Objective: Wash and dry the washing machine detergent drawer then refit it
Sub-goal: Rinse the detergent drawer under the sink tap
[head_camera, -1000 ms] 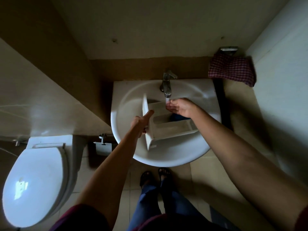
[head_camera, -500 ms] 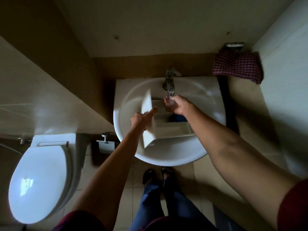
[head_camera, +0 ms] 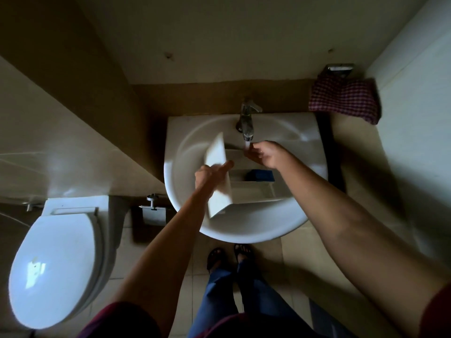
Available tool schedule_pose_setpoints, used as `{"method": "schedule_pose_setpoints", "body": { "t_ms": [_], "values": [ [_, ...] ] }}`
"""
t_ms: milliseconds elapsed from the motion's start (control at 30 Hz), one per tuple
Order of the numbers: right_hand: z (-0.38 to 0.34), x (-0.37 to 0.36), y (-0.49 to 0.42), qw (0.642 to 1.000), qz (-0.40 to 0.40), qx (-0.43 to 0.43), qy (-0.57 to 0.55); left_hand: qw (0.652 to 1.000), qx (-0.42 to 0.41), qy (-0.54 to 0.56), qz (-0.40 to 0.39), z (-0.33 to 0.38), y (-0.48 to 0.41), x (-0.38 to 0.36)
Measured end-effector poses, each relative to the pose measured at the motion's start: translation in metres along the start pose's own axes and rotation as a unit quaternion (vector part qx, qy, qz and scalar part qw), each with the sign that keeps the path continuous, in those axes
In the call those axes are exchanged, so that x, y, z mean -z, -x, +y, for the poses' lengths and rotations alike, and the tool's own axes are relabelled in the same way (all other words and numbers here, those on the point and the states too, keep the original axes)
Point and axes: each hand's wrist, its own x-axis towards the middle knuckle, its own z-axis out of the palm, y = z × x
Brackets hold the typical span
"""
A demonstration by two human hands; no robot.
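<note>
Head view: left hand (head_camera: 211,176) grips drawer (head_camera: 246,191); right hand (head_camera: 267,154) cupped under tap (head_camera: 247,123).

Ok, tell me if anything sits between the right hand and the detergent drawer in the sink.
Nothing visible does. The right hand hovers in the tap's stream just above the detergent drawer, which the left hand grips by its front panel over the sink.

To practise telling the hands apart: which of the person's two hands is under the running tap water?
The right hand, fingers in the stream below the tap. The left hand instead grips the detergent drawer at its front panel.
</note>
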Motion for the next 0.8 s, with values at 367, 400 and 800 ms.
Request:
{"method": "schedule_pose_setpoints", "body": {
  "t_ms": [367, 400, 800],
  "values": [
    [0.010, -0.026, -0.010, 0.971, -0.013, -0.005, -0.239, 0.999, 0.017, -0.029, -0.021, -0.004, -0.009, -0.001],
    [0.010, -0.024, -0.011, 0.972, -0.018, -0.008, -0.235, 0.999, 0.012, -0.032, -0.021, -0.003, -0.008, -0.002],
    [0.011, -0.002, -0.008, 0.992, 0.003, -0.016, 0.123, 0.997, -0.015, -0.075, -0.026, -0.002, -0.009, -0.002]
  ]
}}
